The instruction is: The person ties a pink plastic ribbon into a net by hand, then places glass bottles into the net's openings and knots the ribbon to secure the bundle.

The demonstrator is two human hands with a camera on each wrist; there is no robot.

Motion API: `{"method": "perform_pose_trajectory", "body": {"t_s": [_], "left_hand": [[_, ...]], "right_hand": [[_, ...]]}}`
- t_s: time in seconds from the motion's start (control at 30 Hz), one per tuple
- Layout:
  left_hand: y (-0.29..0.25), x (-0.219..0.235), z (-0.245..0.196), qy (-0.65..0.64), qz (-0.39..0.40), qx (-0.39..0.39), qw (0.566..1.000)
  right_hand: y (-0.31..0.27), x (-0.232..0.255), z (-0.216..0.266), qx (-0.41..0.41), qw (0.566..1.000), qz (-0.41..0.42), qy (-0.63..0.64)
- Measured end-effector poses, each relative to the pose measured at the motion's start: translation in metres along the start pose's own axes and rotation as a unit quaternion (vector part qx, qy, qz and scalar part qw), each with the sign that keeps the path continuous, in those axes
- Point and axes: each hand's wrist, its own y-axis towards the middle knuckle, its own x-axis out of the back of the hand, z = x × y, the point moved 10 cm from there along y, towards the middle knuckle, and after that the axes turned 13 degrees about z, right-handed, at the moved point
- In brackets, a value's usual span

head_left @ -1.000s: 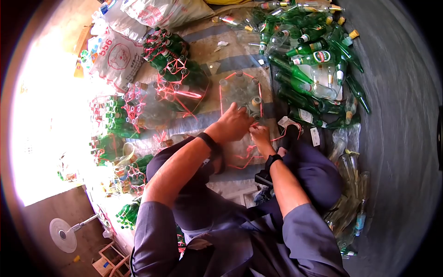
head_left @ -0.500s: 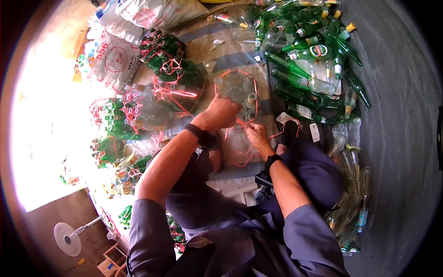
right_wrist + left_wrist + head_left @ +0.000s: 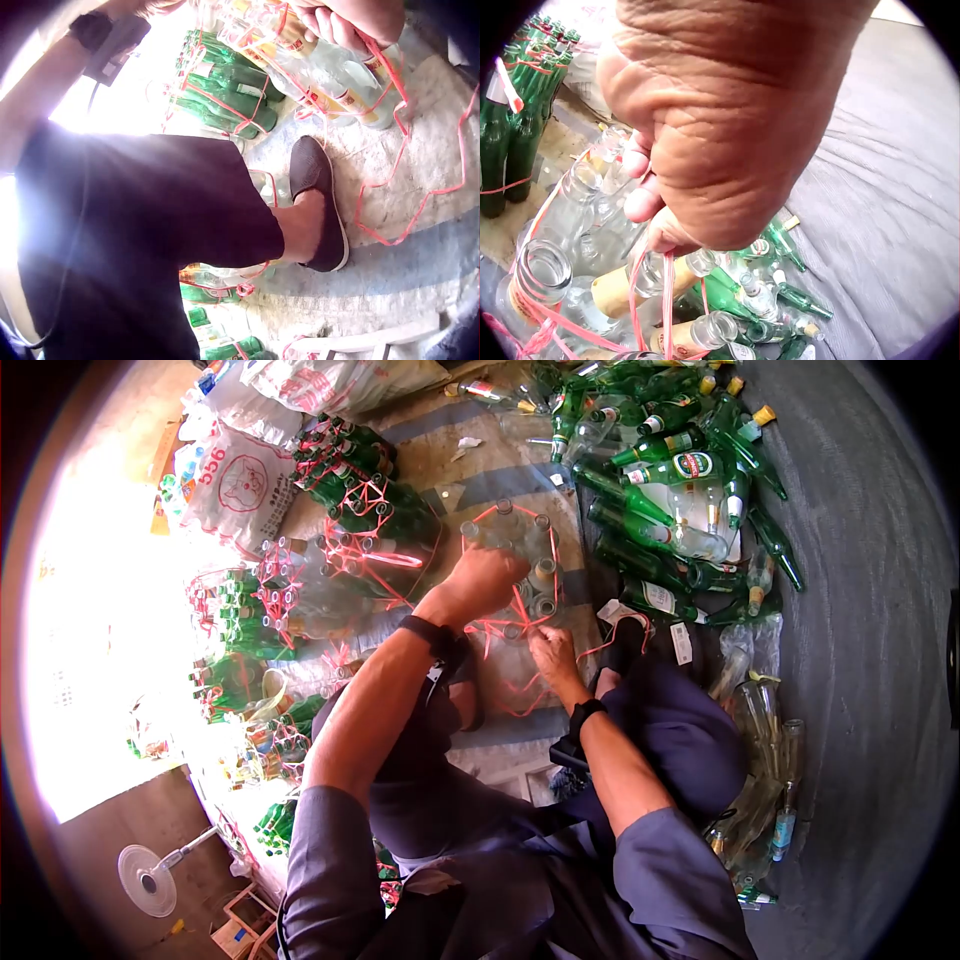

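Left hand (image 3: 485, 582) has moved farther from right hand (image 3: 553, 656); curled fingers of both grip pink plastic twine (image 3: 668, 304) above clear glass bottles (image 3: 592, 300). White woven sack (image 3: 238, 495): "556".

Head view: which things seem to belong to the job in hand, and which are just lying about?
In the job, it seems:
- clear bottles, upright, ringed with string
- pink string, held by the left hand and right hand

Lying about:
- loose green bottles at the right
- printed sack
- fan
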Motion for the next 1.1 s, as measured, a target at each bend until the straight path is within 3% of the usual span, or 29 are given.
{"method": "perform_pose_trajectory", "body": {"t_s": [0.2,0.37,0.5,0.67,0.73,0.8,0.97,1.03,1.1], "left_hand": [[0.021,-0.02,0.012,-0.04,0.054,0.042,0.997],[0.03,-0.031,0.018,-0.078,0.034,0.055,0.995],[0.033,-0.045,0.026,-0.09,0.054,0.072,0.992],[0.016,-0.045,0.024,-0.102,0.039,0.081,0.991],[0.006,-0.043,0.022,-0.119,0.028,0.072,0.99],[-0.009,-0.029,0.011,-0.178,-0.06,-0.004,0.982],[-0.034,-0.041,-0.016,-0.154,-0.027,0.005,0.988],[-0.039,-0.049,-0.021,-0.135,0.003,0.017,0.991],[-0.043,-0.051,-0.025,-0.11,0.002,0.03,0.993]], "right_hand": [[-0.002,-0.003,-0.002,0.012,1.0,-0.01,0.027],[-0.005,-0.003,0.008,0.053,0.998,-0.01,0.032],[-0.016,-0.006,-0.001,-0.005,1.0,-0.006,-0.005],[-0.021,-0.009,-0.006,-0.039,0.999,-0.002,-0.029],[-0.018,-0.014,-0.001,0.017,0.99,0.012,-0.143],[-0.021,-0.015,0.004,0.014,0.988,0.013,-0.156],[-0.03,-0.014,0.018,-0.006,0.991,0.015,-0.134],[-0.03,-0.018,0.032,0.049,0.972,0.019,-0.229],[-0.028,-0.014,0.024,0.065,0.969,-0.003,-0.239]]}}
